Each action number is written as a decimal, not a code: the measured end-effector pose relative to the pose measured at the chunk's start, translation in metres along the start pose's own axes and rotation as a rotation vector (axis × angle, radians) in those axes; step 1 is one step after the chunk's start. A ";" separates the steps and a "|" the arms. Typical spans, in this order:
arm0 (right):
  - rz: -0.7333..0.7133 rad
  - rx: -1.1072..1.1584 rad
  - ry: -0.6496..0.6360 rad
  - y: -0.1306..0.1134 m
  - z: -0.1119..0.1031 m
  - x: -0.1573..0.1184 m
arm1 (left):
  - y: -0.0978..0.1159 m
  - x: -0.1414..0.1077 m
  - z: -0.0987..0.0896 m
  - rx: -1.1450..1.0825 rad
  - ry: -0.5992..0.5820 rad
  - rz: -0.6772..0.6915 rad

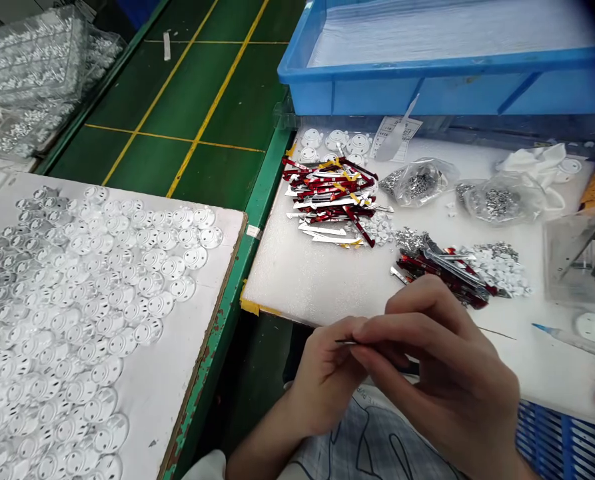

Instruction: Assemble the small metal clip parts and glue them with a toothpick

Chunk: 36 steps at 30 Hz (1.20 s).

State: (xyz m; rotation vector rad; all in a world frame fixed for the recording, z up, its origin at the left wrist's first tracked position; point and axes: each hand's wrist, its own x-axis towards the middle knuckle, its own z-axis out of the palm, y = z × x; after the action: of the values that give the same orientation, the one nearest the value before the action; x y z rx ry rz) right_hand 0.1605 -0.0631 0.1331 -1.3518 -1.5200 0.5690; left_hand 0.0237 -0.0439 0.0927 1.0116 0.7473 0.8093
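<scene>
Right fingers (384, 328) pinching dark sliver (346, 342), long axis sideways, tip leftward, left fingers (331, 333) unclear

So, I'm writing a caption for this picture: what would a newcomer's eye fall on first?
Probably the mass of round white discs covering much of the board at left. Next, the red-and-silver strips heaped near centre, in front of the blue tray. Below them, the left hand and right hand meet at a thin dark piece.
</scene>
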 end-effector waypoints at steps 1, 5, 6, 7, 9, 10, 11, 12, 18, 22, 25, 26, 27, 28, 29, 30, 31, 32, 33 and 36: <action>-0.007 -0.007 0.003 0.003 -0.001 0.001 | -0.002 0.000 0.000 -0.014 0.012 -0.013; -0.033 -0.124 0.116 0.028 -0.008 0.013 | -0.017 0.010 -0.007 -0.192 0.184 -0.082; -0.036 -0.176 0.155 0.037 -0.010 0.018 | -0.021 0.016 -0.010 -0.252 0.246 -0.097; -0.038 -0.232 0.176 0.047 -0.012 0.024 | -0.024 0.023 -0.014 -0.312 0.294 -0.107; -0.048 -0.343 0.159 0.065 -0.012 0.038 | -0.028 0.036 -0.021 -0.412 0.347 -0.115; -0.057 -0.404 0.125 0.074 -0.011 0.046 | -0.029 0.041 -0.024 -0.449 0.352 -0.114; -0.063 -0.475 0.082 0.081 -0.010 0.052 | -0.029 0.044 -0.026 -0.477 0.353 -0.112; -0.064 -0.559 0.040 0.088 -0.007 0.059 | -0.029 0.046 -0.028 -0.497 0.352 -0.109; 0.024 -0.822 -0.058 0.112 0.015 0.079 | -0.026 0.044 -0.030 -0.511 0.342 -0.111; 0.035 -0.815 -0.041 0.108 0.015 0.080 | -0.025 0.044 -0.029 -0.452 0.365 -0.132; -0.028 -0.752 -0.004 0.091 0.007 0.068 | -0.025 0.044 -0.027 -0.317 0.432 -0.119; -0.080 -0.703 0.013 0.084 0.004 0.061 | -0.025 0.044 -0.025 -0.257 0.451 -0.103; -0.143 -0.650 0.030 0.076 0.001 0.054 | -0.024 0.044 -0.024 -0.199 0.458 -0.077; -0.205 -0.600 0.040 0.069 -0.001 0.046 | -0.022 0.044 -0.022 -0.146 0.451 -0.047; -0.257 -0.563 0.043 0.063 -0.002 0.039 | -0.019 0.045 -0.019 -0.096 0.429 -0.008; -0.289 -0.539 0.039 0.057 -0.002 0.033 | -0.016 0.045 -0.016 -0.049 0.399 0.038; -0.306 -0.521 0.034 0.053 -0.002 0.027 | -0.012 0.045 -0.014 0.001 0.374 0.083; -0.312 -0.502 0.031 0.049 -0.002 0.023 | -0.009 0.045 -0.011 0.052 0.362 0.131; -0.312 -0.482 0.035 0.047 -0.001 0.020 | -0.005 0.045 -0.009 0.099 0.362 0.179; -0.288 -0.424 0.061 0.043 0.001 0.015 | 0.006 0.042 -0.004 0.206 0.372 0.305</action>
State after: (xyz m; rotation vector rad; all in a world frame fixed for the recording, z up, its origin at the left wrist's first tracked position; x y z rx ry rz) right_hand 0.1818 -0.0375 0.1016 -1.4083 -1.8102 0.0208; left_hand 0.0399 -0.0050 0.0899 1.1932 1.0235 1.2243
